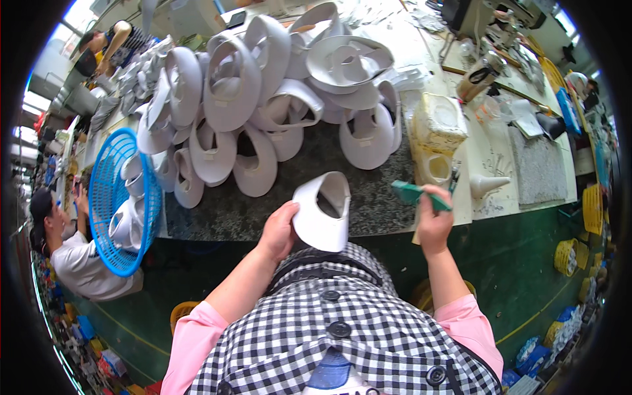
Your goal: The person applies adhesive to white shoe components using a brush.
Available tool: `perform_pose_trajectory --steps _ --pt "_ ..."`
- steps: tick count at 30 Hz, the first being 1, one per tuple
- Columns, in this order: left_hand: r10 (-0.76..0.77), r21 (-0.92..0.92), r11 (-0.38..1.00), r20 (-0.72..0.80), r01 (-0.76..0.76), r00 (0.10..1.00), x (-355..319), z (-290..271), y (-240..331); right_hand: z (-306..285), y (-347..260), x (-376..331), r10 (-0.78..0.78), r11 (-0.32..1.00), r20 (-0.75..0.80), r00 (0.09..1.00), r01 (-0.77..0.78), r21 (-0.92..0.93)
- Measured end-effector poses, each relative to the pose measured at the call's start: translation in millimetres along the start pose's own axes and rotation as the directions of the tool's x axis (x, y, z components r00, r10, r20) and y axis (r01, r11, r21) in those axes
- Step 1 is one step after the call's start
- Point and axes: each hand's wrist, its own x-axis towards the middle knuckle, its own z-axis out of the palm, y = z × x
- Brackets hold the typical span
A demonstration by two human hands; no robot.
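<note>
My left hand (279, 232) grips the edge of a white shoe upper (320, 217), holding it at the near edge of the dark table, its opening turned up. My right hand (434, 222) is closed around a green flat tool (409, 192), perhaps a brush; its exact kind does not show. This tool is apart from the upper, over the table's front edge. Just beyond it stands a cream-coloured, crusted container (440, 124) with a lower opening. Many more white shoe uppers (229, 92) lie heaped across the far side of the table.
A blue plastic basket (100, 197) holding white uppers stands at the left. A white cone-shaped nozzle (488, 185), a metal flask (479, 78) and a grey slab (541, 168) are on the right. One person (92, 260) is at the left, another (118, 46) farther back.
</note>
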Motion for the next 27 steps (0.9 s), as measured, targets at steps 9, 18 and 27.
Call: perform_pose_trajectory --steps 9,18,27 --pt "-0.289 -0.055 0.956 0.021 0.289 0.957 -15.8 -15.5 -2.7 -46.5 35.1 57.5 -0.001 0.940 -0.252 0.968 -0.085 -0.331" --pt "-0.043 -0.038 0.998 0.023 0.044 0.999 -43.5 11.5 -2.7 -50.9 79.8 69.6 0.187 0.977 -0.366 0.912 -0.213 -0.032" --pt "0.028 0.058 0.998 0.041 -0.030 0.999 -41.5 16.6 -2.9 39.2 -13.5 16.9 0.435 0.798 0.160 0.886 -0.462 0.388"
